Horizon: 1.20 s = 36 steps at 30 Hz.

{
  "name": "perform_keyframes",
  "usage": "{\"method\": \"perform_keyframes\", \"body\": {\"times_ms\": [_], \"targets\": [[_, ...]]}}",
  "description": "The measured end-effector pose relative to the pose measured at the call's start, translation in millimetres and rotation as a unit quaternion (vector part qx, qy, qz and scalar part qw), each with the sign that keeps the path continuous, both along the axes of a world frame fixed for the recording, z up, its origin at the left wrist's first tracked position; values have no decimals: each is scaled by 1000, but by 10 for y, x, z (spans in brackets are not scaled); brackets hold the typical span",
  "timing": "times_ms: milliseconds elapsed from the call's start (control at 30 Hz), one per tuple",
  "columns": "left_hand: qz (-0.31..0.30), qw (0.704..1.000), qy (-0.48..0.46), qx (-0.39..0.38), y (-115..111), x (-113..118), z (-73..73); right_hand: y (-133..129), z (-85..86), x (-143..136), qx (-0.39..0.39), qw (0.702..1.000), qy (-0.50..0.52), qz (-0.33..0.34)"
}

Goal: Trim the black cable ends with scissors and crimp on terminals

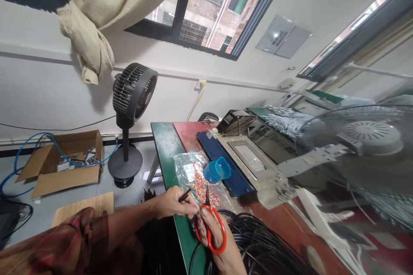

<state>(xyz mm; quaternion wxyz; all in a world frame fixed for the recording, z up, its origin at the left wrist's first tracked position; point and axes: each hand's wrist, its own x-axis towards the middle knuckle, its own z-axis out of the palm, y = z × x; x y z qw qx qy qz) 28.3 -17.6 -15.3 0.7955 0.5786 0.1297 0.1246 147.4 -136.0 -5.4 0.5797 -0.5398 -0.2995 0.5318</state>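
My left hand [172, 203] is closed around a thin black cable [185, 195], whose dark end sticks up between the fingers. Close beside it, my right hand [209, 226] grips a pair of scissors [221, 240] with orange-red handles, its dark blades pointing up and away from me. The fingertips of both hands meet near the table edge; whatever small part lies between them is too small to make out. Under and beside my right wrist lies a large bundle of black cables [258, 245]. Beyond the hands, many small red and yellow pieces [201, 182] are spread on clear plastic bags.
A blue cup [217, 170] stands by the small pieces. Behind it is a blue and beige machine [248, 159] with a small fan [237, 122]. A large fan [371, 137] is at right. On the floor stand a black fan [132, 94] and an open cardboard box [69, 180].
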Motion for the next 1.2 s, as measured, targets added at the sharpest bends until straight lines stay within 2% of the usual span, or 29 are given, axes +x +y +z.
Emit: {"method": "perform_keyframes", "body": {"times_ms": [100, 200, 400, 533, 633, 800, 967, 1200], "targets": [[-12, 999, -2, 31, 18, -20, 30, -4, -14, 2, 3, 1000, 0, 8], [0, 999, -1, 54, 13, -15, 39, 20, -2, -15, -6, 1000, -1, -12], [58, 998, 12, -5, -37, 33, 17, 76, 18, -38, -33, 998, -23, -53], [71, 997, 14, -5, -55, 39, 11, 77, -29, -23, -58, 995, -44, -65], [85, 995, 30, -36, -75, 44, 13, 81, -48, -20, -67, 992, -66, -78], [88, 991, 45, -91, -103, 64, 19, 103, -41, -38, -62, 984, -139, -88], [92, 989, 51, -104, -102, 70, 18, 92, -47, -37, -59, 976, -186, -97], [103, 991, 43, -75, -101, 67, 28, 81, -41, -2, -73, 984, -118, -112]]}}
